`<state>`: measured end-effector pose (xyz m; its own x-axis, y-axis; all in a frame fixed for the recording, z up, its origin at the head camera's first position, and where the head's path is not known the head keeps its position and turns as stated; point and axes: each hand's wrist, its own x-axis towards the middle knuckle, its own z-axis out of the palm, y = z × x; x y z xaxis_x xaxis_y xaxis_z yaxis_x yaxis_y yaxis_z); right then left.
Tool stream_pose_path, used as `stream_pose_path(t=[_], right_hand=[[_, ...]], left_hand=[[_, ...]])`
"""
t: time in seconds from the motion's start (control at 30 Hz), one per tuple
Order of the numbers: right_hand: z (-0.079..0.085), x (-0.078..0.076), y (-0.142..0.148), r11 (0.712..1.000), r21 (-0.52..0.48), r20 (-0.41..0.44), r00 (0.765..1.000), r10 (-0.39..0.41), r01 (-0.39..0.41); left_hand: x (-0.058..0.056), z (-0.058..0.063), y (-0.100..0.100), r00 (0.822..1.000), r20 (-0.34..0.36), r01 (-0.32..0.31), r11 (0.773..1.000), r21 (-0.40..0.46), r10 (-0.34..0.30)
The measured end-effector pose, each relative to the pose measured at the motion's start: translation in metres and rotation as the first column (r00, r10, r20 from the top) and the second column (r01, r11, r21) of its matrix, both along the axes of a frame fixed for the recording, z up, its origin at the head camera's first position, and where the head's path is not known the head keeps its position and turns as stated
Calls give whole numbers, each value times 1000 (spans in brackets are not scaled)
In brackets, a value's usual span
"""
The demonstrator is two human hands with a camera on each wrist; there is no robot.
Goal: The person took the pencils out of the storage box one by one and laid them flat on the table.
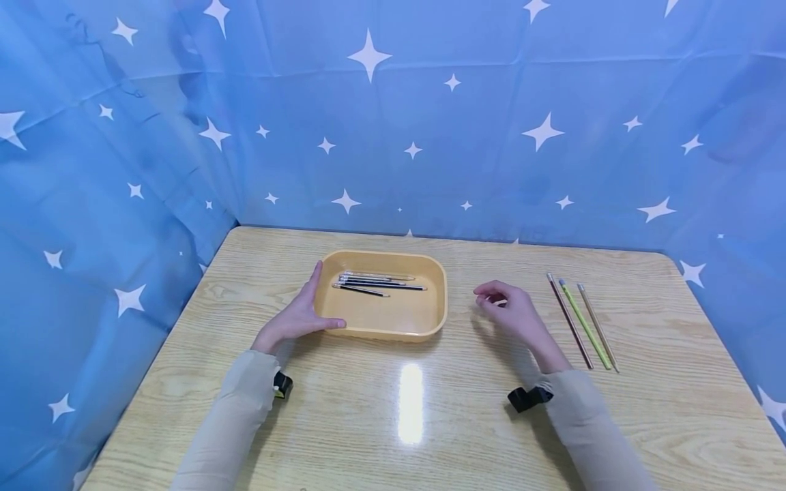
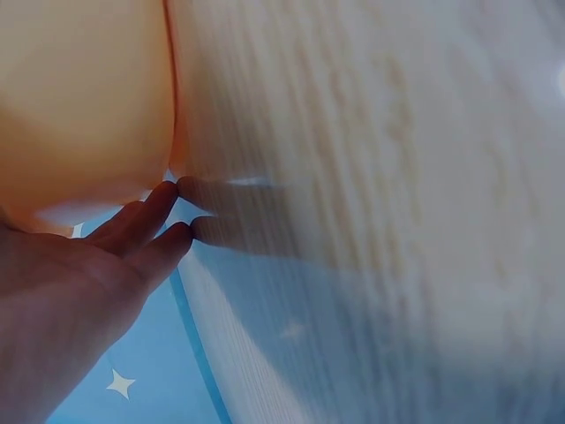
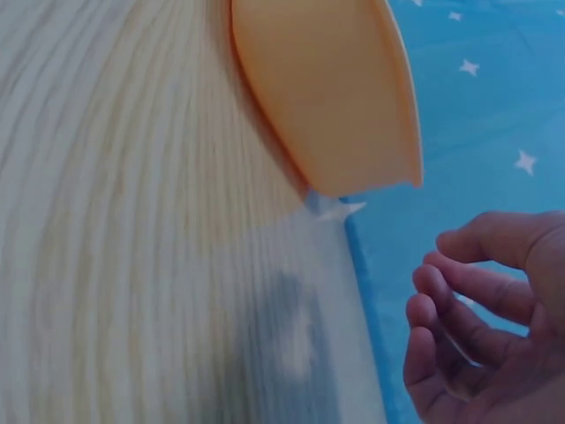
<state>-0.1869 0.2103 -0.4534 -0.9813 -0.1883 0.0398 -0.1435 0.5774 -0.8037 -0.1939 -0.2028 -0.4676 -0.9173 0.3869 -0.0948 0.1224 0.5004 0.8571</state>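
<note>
Apparently steadying the tan tray, the left hand is spreading its fingers wide at eight o'clock, with slim dark pencils lying inside toward twelve. At the tray's three o'clock the right hand is hovering, fingers narrowly curved, seemingly unladen; the next move is probably calling for a pinch on the dark-red, lime or brown pencil at its own three.

Blue cloth with white stars hangs beyond the far, left and right edges of the wood-grain table.
</note>
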Motion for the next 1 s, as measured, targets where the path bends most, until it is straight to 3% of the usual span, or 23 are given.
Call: stream_pose_path(t=[0.57, 1.0], right_hand=[[21, -11, -37, 996, -49, -96, 993, 69, -74], [27, -16, -64, 986, -48, -109, 982, 152, -158]], left_hand=[[0, 1, 2, 1000, 21, -18, 1000, 15, 17], [0, 2, 2, 1000, 9, -17, 1000, 8, 17]])
